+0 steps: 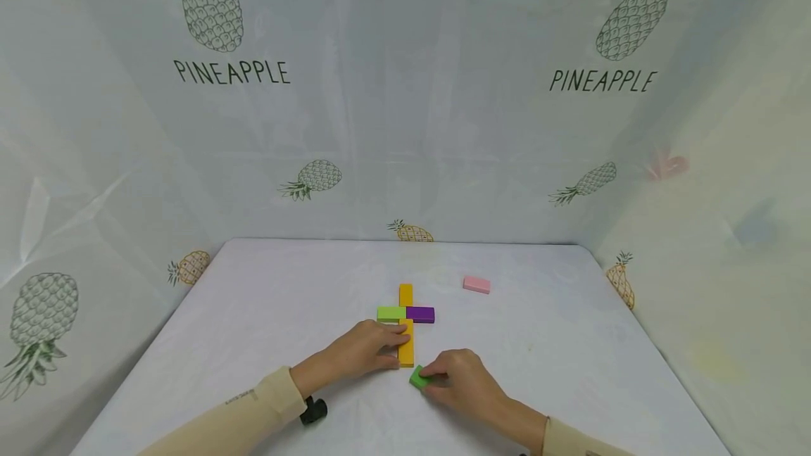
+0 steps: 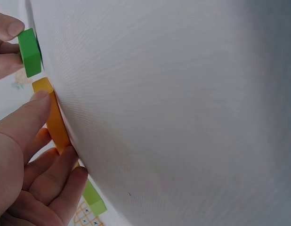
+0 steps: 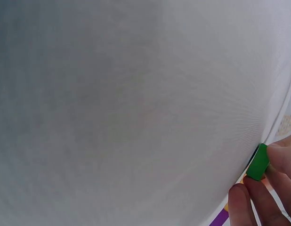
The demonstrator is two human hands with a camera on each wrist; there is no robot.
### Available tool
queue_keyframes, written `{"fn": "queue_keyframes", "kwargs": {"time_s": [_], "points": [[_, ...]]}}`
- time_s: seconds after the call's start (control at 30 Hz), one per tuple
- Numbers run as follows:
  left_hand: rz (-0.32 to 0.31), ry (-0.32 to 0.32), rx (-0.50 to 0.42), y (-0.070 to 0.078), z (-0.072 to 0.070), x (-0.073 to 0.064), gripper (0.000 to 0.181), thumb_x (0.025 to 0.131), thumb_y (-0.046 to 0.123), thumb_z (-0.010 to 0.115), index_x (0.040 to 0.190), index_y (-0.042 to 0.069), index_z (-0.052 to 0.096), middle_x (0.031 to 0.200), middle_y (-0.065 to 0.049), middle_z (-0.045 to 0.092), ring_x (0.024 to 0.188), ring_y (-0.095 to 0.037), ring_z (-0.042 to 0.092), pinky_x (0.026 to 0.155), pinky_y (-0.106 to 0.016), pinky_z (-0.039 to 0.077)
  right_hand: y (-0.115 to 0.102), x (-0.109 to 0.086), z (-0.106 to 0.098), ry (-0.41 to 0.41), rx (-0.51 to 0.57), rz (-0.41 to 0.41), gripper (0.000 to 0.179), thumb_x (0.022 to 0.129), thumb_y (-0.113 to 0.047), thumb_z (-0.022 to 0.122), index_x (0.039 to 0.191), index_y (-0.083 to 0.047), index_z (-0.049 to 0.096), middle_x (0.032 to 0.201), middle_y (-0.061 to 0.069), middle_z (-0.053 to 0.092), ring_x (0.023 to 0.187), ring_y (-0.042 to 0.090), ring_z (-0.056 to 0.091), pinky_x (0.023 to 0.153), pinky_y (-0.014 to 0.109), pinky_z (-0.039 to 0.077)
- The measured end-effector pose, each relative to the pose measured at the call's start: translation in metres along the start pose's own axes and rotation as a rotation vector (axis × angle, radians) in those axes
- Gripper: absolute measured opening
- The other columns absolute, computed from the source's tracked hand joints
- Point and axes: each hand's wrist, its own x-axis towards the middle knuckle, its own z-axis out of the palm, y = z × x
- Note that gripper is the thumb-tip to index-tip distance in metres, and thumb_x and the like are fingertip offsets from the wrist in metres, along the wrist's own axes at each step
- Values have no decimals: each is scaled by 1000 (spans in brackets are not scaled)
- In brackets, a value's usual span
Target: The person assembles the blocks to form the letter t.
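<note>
Several blocks form a cross on the white table [image 1: 538, 343]. In it, one orange block [image 1: 406, 294] lies at the far end, with a lime-green block [image 1: 391, 314] and a purple block [image 1: 421, 314] side by side below it. A nearer orange block [image 1: 407, 352] continues the line toward me. My left hand [image 1: 367, 350] holds this block, thumb by its near end and fingers farther along. My right hand [image 1: 465, 382] pinches a green block [image 1: 418, 377] between thumb and fingers, just off the orange block's near end. The left wrist view shows a small gap between this green block [image 2: 30, 52] and the orange one [image 2: 56, 120].
A pink block [image 1: 476, 284] lies apart at the back right of the table. Beside the left wrist is a small black object [image 1: 313, 411]. A pale curtain [image 1: 405, 111] printed with pineapples hangs behind the table and along its sides.
</note>
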Motion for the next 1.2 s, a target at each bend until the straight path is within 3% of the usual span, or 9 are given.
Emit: {"fn": "queue_keyframes", "kwargs": {"time_s": [0.5, 1.2], "points": [[-2, -1, 5, 0, 0, 1, 51, 96, 30, 81, 141, 10, 69, 150, -7, 62, 137, -22, 62, 112, -44, 52, -6, 5, 6, -19, -28, 40, 15, 85, -16, 90, 100, -16, 87, 91, -12, 79, 82, -4, 65, 76, 20, 58], [11, 5, -12, -1, 0, 1, 52, 96, 29, 82, 141, 7, 68, 149, -10, 62, 136, -23, 62, 110, -40, 53, -8, 9, 8, 6, -44, 31, 15, 84, -20, 92, 98, -15, 87, 90, -14, 78, 81, -8, 63, 74, 17, 57]]}}
